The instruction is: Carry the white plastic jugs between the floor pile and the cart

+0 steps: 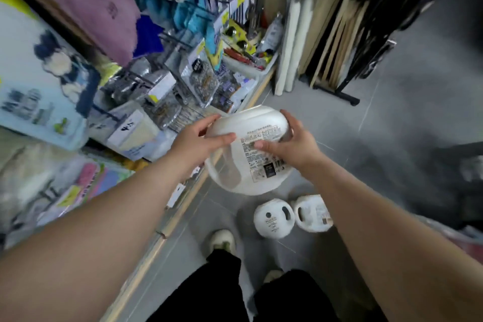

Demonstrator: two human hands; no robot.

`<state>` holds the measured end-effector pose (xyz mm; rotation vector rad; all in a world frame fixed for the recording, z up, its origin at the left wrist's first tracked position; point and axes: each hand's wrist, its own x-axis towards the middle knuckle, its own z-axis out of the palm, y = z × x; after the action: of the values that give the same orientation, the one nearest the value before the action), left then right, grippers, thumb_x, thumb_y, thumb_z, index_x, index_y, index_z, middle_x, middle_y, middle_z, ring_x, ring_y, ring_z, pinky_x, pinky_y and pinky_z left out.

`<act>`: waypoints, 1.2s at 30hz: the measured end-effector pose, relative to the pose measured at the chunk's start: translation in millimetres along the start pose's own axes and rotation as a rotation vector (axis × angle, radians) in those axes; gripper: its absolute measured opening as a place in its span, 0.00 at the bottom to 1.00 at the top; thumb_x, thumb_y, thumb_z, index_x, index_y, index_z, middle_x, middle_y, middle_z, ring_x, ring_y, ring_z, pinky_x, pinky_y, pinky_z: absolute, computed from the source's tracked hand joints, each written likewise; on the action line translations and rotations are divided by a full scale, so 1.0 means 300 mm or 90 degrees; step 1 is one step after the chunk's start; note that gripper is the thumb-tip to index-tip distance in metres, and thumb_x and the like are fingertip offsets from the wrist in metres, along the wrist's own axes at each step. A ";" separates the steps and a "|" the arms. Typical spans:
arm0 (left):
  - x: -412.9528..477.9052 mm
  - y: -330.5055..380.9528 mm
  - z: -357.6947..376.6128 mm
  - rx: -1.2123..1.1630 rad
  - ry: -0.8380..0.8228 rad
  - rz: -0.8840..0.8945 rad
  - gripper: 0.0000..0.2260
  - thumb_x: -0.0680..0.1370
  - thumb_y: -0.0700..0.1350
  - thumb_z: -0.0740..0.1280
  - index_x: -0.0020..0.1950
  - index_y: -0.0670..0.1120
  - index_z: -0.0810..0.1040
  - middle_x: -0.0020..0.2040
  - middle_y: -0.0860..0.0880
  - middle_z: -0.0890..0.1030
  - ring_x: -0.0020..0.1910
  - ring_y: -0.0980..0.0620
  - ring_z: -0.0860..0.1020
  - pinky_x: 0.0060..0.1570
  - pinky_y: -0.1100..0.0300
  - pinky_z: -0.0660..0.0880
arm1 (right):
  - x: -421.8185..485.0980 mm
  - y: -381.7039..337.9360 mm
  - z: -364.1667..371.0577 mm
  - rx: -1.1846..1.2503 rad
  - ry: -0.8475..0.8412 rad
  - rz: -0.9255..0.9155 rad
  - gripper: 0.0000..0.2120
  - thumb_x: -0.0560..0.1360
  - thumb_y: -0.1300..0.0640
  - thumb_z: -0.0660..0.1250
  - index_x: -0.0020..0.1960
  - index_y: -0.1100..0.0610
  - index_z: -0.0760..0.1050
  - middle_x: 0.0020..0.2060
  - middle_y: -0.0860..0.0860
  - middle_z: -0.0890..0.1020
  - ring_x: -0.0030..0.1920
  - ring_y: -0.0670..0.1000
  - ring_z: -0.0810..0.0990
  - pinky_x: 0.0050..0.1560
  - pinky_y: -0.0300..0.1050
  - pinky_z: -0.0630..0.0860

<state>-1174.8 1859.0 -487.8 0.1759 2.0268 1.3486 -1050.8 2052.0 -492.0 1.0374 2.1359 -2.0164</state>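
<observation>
Over grey shop floor, both hands' fingers (222,138) grip 1 white jug (248,151); 2 more jugs (292,214) stand below.

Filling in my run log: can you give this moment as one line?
left hand: grips white jug | right hand: grips same jug at label | floor: two more white jugs by feet | left: shop shelf

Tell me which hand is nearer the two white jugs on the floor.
Right. The right hand grips the held jug almost straight above the floor jugs; the left hand grips the same jug further to the left, over the shelf edge.
</observation>
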 end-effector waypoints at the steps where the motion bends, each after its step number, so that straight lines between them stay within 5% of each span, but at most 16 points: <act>1: -0.038 0.035 -0.020 -0.010 0.003 0.009 0.30 0.64 0.55 0.79 0.65 0.62 0.75 0.58 0.56 0.80 0.55 0.54 0.80 0.50 0.54 0.79 | -0.031 -0.045 -0.003 -0.008 -0.001 -0.015 0.57 0.47 0.43 0.83 0.72 0.49 0.64 0.49 0.39 0.80 0.43 0.34 0.81 0.36 0.29 0.76; 5: -0.157 0.133 -0.082 -0.028 0.021 0.046 0.31 0.65 0.55 0.79 0.66 0.63 0.74 0.61 0.54 0.79 0.55 0.51 0.80 0.48 0.47 0.81 | -0.114 -0.178 -0.012 -0.039 -0.027 -0.065 0.64 0.42 0.36 0.82 0.75 0.47 0.62 0.56 0.44 0.81 0.55 0.44 0.81 0.57 0.47 0.79; 12: -0.376 0.233 -0.126 -0.065 0.158 0.095 0.35 0.59 0.62 0.78 0.65 0.62 0.75 0.61 0.56 0.78 0.57 0.53 0.79 0.49 0.51 0.80 | -0.156 -0.348 0.003 -0.063 -0.158 -0.170 0.48 0.49 0.42 0.84 0.66 0.42 0.69 0.57 0.48 0.81 0.58 0.51 0.80 0.59 0.56 0.78; 14: -0.460 0.237 -0.131 -0.096 0.209 0.093 0.33 0.60 0.61 0.80 0.64 0.63 0.76 0.61 0.55 0.79 0.57 0.51 0.80 0.49 0.47 0.81 | -0.161 -0.386 0.019 -0.091 -0.213 -0.210 0.43 0.52 0.43 0.83 0.64 0.39 0.69 0.54 0.44 0.83 0.55 0.48 0.82 0.56 0.54 0.80; 17: -0.614 0.204 -0.125 -0.173 0.333 0.093 0.33 0.57 0.60 0.79 0.62 0.62 0.78 0.57 0.55 0.81 0.55 0.52 0.81 0.52 0.46 0.81 | -0.199 -0.436 0.073 -0.133 -0.321 -0.265 0.38 0.54 0.42 0.83 0.60 0.35 0.69 0.46 0.32 0.82 0.46 0.35 0.81 0.46 0.38 0.81; 20: -0.763 0.161 -0.114 -0.230 0.444 0.096 0.36 0.56 0.58 0.79 0.63 0.56 0.78 0.58 0.54 0.82 0.57 0.52 0.81 0.58 0.45 0.78 | -0.259 -0.468 0.157 -0.168 -0.415 -0.303 0.30 0.57 0.48 0.83 0.51 0.28 0.72 0.44 0.30 0.81 0.45 0.35 0.81 0.39 0.32 0.78; 22: -0.883 0.125 -0.115 -0.258 0.518 0.093 0.37 0.56 0.56 0.78 0.65 0.53 0.78 0.58 0.54 0.82 0.57 0.52 0.80 0.61 0.44 0.76 | -0.328 -0.483 0.239 -0.185 -0.472 -0.330 0.33 0.55 0.43 0.83 0.53 0.25 0.70 0.46 0.32 0.82 0.48 0.36 0.81 0.44 0.37 0.80; 25: -1.077 0.059 -0.129 -0.281 0.604 0.078 0.36 0.58 0.55 0.79 0.65 0.52 0.78 0.58 0.54 0.82 0.59 0.52 0.79 0.61 0.43 0.76 | -0.439 -0.479 0.385 -0.204 -0.562 -0.361 0.46 0.51 0.41 0.82 0.66 0.40 0.68 0.54 0.39 0.81 0.55 0.43 0.80 0.57 0.48 0.79; 27: -1.213 -0.005 -0.142 -0.285 0.670 0.066 0.35 0.59 0.55 0.79 0.66 0.51 0.77 0.59 0.53 0.81 0.59 0.52 0.79 0.60 0.44 0.76 | -0.537 -0.465 0.494 -0.226 -0.614 -0.371 0.54 0.49 0.40 0.82 0.72 0.43 0.65 0.59 0.42 0.79 0.58 0.44 0.78 0.61 0.47 0.76; 32: -1.570 -0.201 -0.175 -0.314 0.843 0.041 0.33 0.56 0.59 0.80 0.60 0.57 0.80 0.56 0.55 0.82 0.50 0.58 0.82 0.40 0.60 0.79 | -0.822 -0.381 0.795 -0.265 -0.751 -0.397 0.51 0.48 0.41 0.83 0.68 0.39 0.67 0.49 0.31 0.80 0.47 0.30 0.79 0.43 0.27 0.75; 36: -1.868 -0.376 -0.205 -0.341 0.948 0.000 0.33 0.56 0.60 0.82 0.60 0.55 0.80 0.58 0.59 0.81 0.56 0.52 0.81 0.53 0.47 0.80 | -1.110 -0.284 1.044 -0.290 -0.853 -0.411 0.56 0.46 0.40 0.83 0.72 0.39 0.64 0.53 0.35 0.79 0.47 0.31 0.79 0.46 0.30 0.76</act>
<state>-760.5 1502.1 -309.8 -1.4577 2.4885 2.2799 -961.5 1630.0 -318.3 -0.9445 1.8815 -1.3925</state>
